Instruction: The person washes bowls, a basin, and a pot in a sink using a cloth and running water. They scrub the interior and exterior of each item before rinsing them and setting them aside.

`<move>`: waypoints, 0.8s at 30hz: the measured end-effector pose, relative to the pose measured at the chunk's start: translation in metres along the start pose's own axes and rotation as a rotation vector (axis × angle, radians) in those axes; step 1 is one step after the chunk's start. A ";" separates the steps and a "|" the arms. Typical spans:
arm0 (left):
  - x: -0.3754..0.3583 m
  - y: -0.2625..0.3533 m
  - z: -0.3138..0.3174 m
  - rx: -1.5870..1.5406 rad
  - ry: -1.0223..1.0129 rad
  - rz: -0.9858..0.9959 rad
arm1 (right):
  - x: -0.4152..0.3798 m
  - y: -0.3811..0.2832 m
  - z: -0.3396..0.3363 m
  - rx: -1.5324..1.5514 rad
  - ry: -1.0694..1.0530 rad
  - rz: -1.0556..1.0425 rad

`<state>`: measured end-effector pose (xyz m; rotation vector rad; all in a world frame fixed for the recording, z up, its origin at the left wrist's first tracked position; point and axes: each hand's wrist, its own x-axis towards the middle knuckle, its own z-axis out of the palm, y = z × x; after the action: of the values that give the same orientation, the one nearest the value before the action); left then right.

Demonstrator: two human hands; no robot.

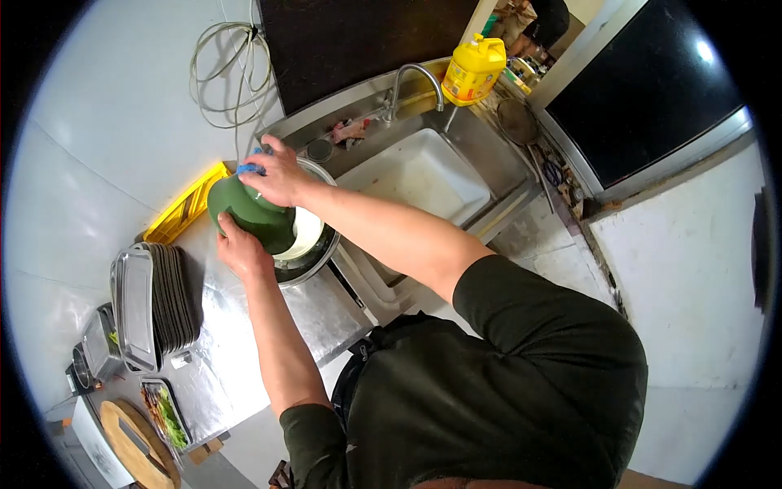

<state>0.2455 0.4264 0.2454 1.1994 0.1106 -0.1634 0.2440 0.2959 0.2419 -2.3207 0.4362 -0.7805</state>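
Observation:
A green, rounded piece (244, 213), which looks like a bowl or plate, is tilted above a round metal basin (314, 265) at the sink's left end. My left hand (242, 247) grips its lower edge with the fingers wrapped round it. My right hand (277, 173) is at its upper edge, closed on a blue cloth or sponge (252, 169) pressed to the green surface. Something pale, perhaps a white dish or liquid, shows inside the basin below the green piece.
The metal sink (358, 167) holds a white tub (432, 171) under a curved faucet (417, 68). Behind stands a yellow jug (474, 72). Stacked metal trays (155, 301), a yellow crate (186, 205), a food tray (165, 413) and a round wooden board (134, 444) are at left.

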 end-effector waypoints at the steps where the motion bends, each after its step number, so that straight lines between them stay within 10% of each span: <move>1: 0.000 0.001 0.001 0.011 0.002 0.006 | 0.007 0.005 0.007 0.026 0.110 -0.128; 4: 0.000 0.003 0.000 0.072 0.002 0.028 | 0.007 -0.012 -0.015 0.433 -0.135 0.256; 13: -0.007 0.004 0.000 0.172 0.024 0.168 | 0.023 0.040 0.059 0.779 0.402 0.509; 24: -0.006 0.001 0.008 0.308 0.129 0.232 | -0.017 -0.016 0.012 0.329 0.197 0.221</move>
<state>0.2402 0.4199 0.2496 1.5195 0.0597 0.1049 0.2408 0.3216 0.2382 -1.8651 0.5915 -0.8999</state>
